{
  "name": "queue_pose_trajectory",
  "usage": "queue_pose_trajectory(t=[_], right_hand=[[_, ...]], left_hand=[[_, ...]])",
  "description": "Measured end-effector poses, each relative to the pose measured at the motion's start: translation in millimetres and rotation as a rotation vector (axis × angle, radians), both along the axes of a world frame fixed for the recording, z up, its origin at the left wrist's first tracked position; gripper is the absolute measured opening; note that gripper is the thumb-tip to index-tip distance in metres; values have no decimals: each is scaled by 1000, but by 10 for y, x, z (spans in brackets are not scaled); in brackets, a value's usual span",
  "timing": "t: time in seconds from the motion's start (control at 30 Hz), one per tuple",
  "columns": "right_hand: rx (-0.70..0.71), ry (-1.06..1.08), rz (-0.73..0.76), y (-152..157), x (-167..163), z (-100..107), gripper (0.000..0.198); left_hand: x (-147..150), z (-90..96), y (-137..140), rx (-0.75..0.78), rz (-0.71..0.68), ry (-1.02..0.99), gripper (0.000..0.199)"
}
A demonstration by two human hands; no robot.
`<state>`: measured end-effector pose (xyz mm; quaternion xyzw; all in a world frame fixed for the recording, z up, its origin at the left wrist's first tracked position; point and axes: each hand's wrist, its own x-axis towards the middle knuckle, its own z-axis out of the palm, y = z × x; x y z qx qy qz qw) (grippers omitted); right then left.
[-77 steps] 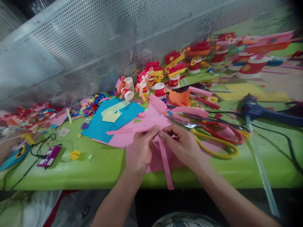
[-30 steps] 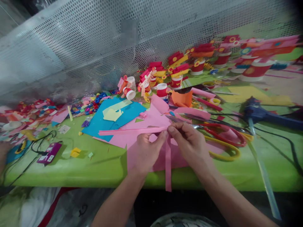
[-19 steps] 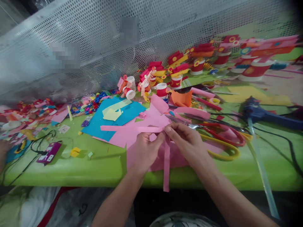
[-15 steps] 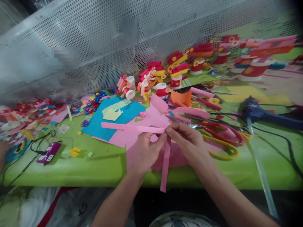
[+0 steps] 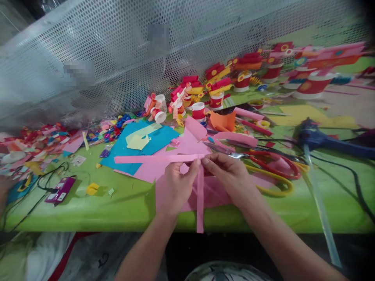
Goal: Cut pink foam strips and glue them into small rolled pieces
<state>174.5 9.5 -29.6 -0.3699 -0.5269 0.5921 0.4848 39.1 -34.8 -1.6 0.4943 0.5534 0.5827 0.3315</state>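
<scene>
The pink strips meet at a corner between the hands, above a pink sheet. One runs leftward, its long axis across the view, passing just beyond the left hand with its free end over the blue sheet; the lower one points back toward the person, between the wrists. The corner lies right at the fingertips, with neither hand clearly nearer. Whether this is two pieces or one folded piece, I cannot tell.

Left thumb and finger pinch the corner from its left; the right hand pinches it from the right, fingers curled behind the thumb. Which layer each grasps is hidden.

Scissors with red handles and yellow handles lie beside the right hand, and the glue gun is farther right. No brand can be read: the purple box carries pale labels too small to make out, the white tag is just as illegible, and the dark squiggle on the pale cloth spells nothing I can read
</scene>
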Motion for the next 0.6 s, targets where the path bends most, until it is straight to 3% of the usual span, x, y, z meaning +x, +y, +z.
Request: queue_pose_trajectory(t=[0.13, 0.3, 0.4, 0.6], right_hand=[[33, -23, -49, -22, 26, 46, 28], [-39, 53, -44, -59, 16, 106, 24], [-91, 113, -18, -63, -1, 108, 24], [-30, -3, -79, -63, 4, 98, 25]], left_hand=[[-12, -47, -4, -6, -54, -99, 12], [-52, -194, 114, -84, -85, -497, 6], [-61, -243, 179, -122, -119, -660, 13], [-76, -265, 156, -129, -168, -592, 22]])
